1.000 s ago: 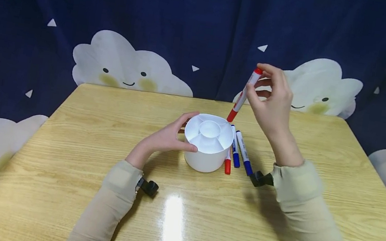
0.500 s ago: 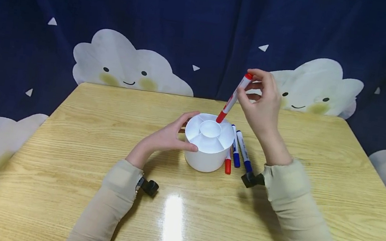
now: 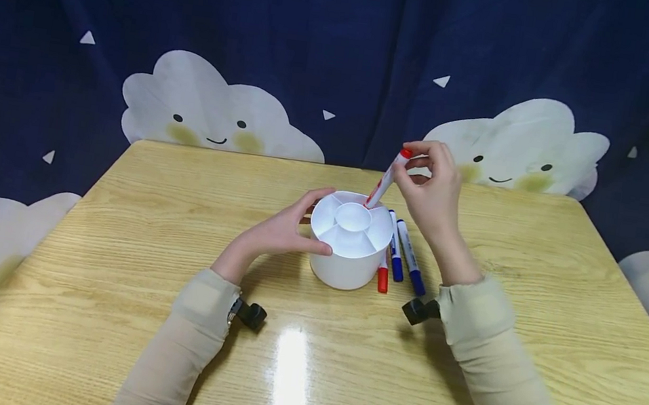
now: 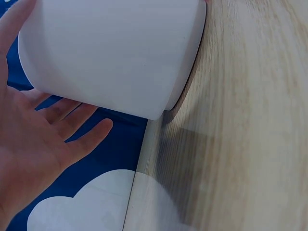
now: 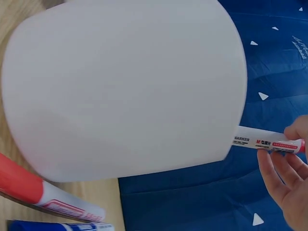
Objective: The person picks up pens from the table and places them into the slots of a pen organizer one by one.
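Observation:
A round white desk organizer (image 3: 343,270) with several compartments around a central cup stands on the table in the head view. My left hand (image 3: 280,229) holds its left side, thumb at the front rim and fingers toward the back. In the left wrist view the fingers (image 4: 91,137) spread along the organizer's wall (image 4: 110,53). My right hand (image 3: 435,195) pinches a red-and-white marker (image 3: 382,186) near its upper end. The marker slants, its lower end inside the back-right compartment and hidden there. In the right wrist view the marker (image 5: 250,137) enters behind the organizer's rim.
Right beside the organizer lie a red marker (image 3: 383,278) and two blue markers (image 3: 396,256), (image 3: 411,255) on the wooden table (image 3: 106,269). A dark blue curtain (image 3: 346,41) with cloud prints hangs behind the table's far edge.
My right hand has moved left and down with the red marker, from beside the organizer to over it, and the marker's lower end has gone into a compartment. The left hand has stayed put.

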Tool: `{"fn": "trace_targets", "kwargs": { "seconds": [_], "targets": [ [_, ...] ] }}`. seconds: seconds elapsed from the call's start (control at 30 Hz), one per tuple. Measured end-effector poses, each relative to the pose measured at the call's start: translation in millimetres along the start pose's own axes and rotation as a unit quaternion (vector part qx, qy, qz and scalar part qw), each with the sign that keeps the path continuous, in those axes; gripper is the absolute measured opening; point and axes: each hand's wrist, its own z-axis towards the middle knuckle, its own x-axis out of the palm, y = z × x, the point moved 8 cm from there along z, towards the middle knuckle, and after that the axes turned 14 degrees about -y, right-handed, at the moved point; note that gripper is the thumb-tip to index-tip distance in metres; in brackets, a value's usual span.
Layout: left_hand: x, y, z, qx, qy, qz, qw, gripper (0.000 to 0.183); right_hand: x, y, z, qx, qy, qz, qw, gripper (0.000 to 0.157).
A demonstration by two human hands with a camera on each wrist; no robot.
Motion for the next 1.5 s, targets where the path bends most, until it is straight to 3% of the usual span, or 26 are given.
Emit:
{"fn": "trace_targets", "kwargs": {
  "seconds": [0.23,0.5,1.1,1.5],
  "targets": [
    [0.7,-1.5,0.2,0.002,0.0,-0.002,1.0,0.092,4.7,-14.0,-8.4,0.009,0.012,0.006,1.0,0.02],
    [0.6,-1.3,-0.2,0.002,0.001,-0.004,1.0,0.092,4.7,9.4,-18.4,0.029,0.036,-0.001,0.999,0.018],
    [0.0,-2.7,-0.6,-0.001,-0.002,-0.004,1.0,0.092,13.4,-0.1,-34.7,0.047,0.084,-0.003,0.995,0.019],
    [0.5,-2.7,-0.7,-0.001,0.002,-0.005,1.0,0.092,9.4,-2.1,-34.1,0.05,0.096,-0.016,0.994,0.019]
  ]
}}
